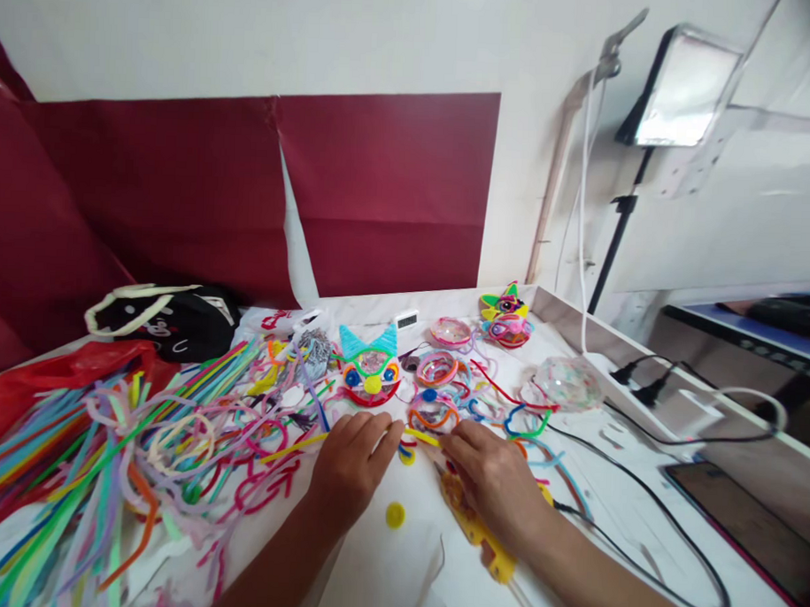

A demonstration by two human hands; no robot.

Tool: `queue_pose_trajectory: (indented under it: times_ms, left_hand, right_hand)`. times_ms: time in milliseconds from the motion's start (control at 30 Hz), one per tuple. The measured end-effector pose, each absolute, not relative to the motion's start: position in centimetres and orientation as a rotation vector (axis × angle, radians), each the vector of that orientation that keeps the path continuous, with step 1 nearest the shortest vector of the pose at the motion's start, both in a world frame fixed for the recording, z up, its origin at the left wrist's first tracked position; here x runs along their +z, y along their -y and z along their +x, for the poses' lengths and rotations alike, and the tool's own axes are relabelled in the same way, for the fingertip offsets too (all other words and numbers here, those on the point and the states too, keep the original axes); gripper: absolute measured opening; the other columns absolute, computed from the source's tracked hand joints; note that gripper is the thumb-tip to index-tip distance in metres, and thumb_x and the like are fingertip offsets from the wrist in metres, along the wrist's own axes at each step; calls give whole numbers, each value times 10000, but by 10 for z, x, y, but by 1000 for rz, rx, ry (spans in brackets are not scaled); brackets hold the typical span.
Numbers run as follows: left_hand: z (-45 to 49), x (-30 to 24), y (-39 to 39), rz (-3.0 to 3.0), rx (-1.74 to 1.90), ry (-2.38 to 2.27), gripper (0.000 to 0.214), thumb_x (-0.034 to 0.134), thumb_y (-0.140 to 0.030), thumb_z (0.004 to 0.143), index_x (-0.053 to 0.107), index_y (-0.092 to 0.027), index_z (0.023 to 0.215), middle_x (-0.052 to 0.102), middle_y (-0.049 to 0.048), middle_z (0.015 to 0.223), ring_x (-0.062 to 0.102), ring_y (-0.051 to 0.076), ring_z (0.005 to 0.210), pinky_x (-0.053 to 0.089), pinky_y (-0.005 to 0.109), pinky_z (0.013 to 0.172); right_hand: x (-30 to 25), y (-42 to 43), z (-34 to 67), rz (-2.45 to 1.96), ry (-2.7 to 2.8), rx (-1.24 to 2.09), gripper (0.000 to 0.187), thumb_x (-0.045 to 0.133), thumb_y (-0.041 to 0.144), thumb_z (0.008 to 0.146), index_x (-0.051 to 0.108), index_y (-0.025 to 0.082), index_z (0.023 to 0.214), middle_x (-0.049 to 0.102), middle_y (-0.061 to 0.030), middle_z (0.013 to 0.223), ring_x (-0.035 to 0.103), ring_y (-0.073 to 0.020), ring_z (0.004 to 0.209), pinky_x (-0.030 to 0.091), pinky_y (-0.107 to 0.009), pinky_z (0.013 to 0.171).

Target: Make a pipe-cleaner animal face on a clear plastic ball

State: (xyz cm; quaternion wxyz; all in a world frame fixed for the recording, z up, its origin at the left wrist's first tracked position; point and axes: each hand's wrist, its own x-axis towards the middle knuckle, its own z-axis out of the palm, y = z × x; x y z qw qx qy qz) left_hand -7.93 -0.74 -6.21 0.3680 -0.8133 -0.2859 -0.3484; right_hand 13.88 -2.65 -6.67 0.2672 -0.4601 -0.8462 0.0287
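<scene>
My left hand (351, 465) rests on the white table, fingers curled toward a short yellow pipe cleaner (422, 437). My right hand (490, 479) pinches the other end of that yellow piece, fingers pressed together. Under my right wrist lies a yellow glue gun (480, 536) with a black cord. A small yellow pompom (395, 515) sits between my forearms. Just beyond my fingers is a round ornament with orange and blue trim (433, 412). A cat-faced ornament with blue ears (371, 368) stands behind it.
A big heap of coloured pipe cleaners (108, 435) covers the left of the table. A black bag (179, 318) lies at the back left. Clear plastic balls (568, 382), more ornaments (507, 320), a power strip (641, 387) and cables are on the right. A lamp (682, 87) stands behind.
</scene>
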Motion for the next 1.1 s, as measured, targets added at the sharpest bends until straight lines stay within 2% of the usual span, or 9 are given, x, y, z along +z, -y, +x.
queue_pose_trajectory:
  times_ms: [467,633,1100]
  left_hand:
    - [-77,-58,11,-2110,-855,726,201,540,-56,885,590,-92,1076,692,111,911,638,182,747,463,317,639]
    - [-77,-58,11,-2136,-851,718,197,565,-65,875,590,-88,1069,694,115,915,653,185,763,458,317,640]
    - [-74,-56,13,-2122,-834,702,189,608,-48,845,618,-77,1031,705,114,883,643,193,714,431,331,617]
  right_hand:
    - [-67,28,139,-1296,2248,-48,204,505,59,879,657,193,855,615,-35,845,541,-156,732,341,-259,611]
    - [-65,29,138,-1342,2301,-38,215,549,28,806,658,190,896,632,-39,847,553,-166,750,360,-261,639]
    - [-60,32,137,-1513,2359,115,269,515,21,814,667,171,976,632,-63,920,575,-184,776,397,-274,668]
